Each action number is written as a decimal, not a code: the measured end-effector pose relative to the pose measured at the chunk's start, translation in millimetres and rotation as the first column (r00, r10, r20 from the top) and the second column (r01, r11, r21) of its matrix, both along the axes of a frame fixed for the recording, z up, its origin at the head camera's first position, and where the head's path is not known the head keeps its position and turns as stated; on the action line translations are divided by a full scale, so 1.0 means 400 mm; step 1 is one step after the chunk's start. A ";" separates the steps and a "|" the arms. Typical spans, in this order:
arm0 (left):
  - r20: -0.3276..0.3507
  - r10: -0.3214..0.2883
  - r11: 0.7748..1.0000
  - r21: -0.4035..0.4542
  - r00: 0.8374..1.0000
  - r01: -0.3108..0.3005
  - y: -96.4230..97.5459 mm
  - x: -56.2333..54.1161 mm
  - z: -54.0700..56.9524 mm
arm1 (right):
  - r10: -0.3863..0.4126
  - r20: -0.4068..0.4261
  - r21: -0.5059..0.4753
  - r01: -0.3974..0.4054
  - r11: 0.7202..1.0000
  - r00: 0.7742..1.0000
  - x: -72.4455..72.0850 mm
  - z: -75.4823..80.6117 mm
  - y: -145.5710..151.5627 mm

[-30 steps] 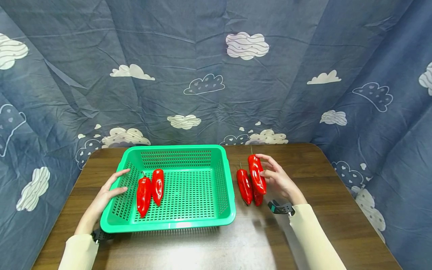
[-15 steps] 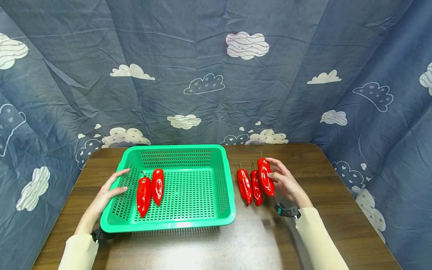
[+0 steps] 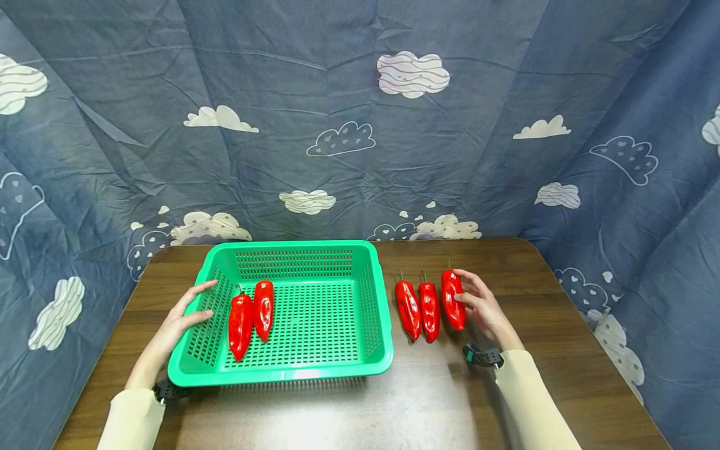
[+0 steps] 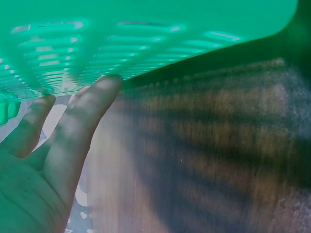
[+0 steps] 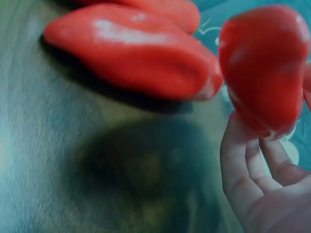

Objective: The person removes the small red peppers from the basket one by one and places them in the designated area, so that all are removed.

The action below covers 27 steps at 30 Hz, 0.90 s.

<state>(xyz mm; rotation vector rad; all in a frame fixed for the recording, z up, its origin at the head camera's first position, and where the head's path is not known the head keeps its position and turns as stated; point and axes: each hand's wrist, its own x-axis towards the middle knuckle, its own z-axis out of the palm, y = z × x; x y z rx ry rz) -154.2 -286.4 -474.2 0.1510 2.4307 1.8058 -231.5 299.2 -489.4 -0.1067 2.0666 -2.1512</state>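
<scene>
My left hand (image 3: 165, 337) holds the left rim of the green plastic basket (image 3: 287, 377); two digits reach over the rim in the head view. In the left wrist view, other fingers (image 4: 73, 141) lie along the outside of the slotted wall. My right hand (image 3: 488, 312) pinches a glossy red pepper (image 3: 452, 303) by its side, stem pointing away. The right wrist view shows this pepper (image 5: 265, 68) end-on, with a shadow on the table under it. Left of it lie two more red peppers, a nearer one (image 3: 429, 312) and one (image 3: 407, 310) by the basket.
Inside the basket, two red peppers lie side by side, one on the left (image 3: 240, 328) and one on the right (image 3: 263, 311). All stands on a brown wooden table (image 3: 551, 337). A blue curtain (image 3: 349, 81) with cloud prints hangs behind and at the sides.
My right hand has carried its pepper rightward and slightly nearer me, off the top of the middle pepper, which now shows fully. The left hand and basket have stayed put.
</scene>
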 end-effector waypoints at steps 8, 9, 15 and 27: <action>0.001 0.012 1.000 -0.019 1.000 -0.012 -0.001 -0.004 0.003 | -0.024 0.017 0.097 0.022 0.995 1.000 -0.001 -0.015 0.010; 0.003 0.012 1.000 -0.017 1.000 -0.012 -0.001 -0.004 0.003 | -0.025 0.019 0.112 0.023 0.993 1.000 -0.001 -0.016 0.009; 0.013 0.007 1.000 -0.009 1.000 -0.007 0.000 -0.001 0.002 | -0.026 0.035 0.203 0.018 0.979 0.999 -0.001 -0.021 0.009; 0.004 0.002 1.000 0.014 1.000 -0.002 0.002 0.002 0.001 | 0.001 0.005 0.365 -0.002 0.931 1.000 -0.009 -0.040 0.006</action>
